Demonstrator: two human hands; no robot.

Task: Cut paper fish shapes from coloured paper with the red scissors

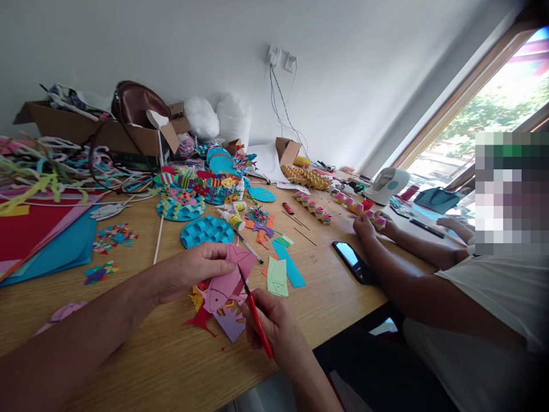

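Hands (191, 271) hold pink paper (218, 289), scissors (257, 320) at its edge, beside open tabletop (315, 300).

The left hand (195, 270) and the right hand (278, 329) are bare; the bare left forearm (96, 336) and the bare right forearm (312, 379) are rounded in shape.

A wooden table (167, 360) carries coloured sheets (47, 229), paper dots (102, 272), a blue strip (291, 266) and a phone (349, 258)
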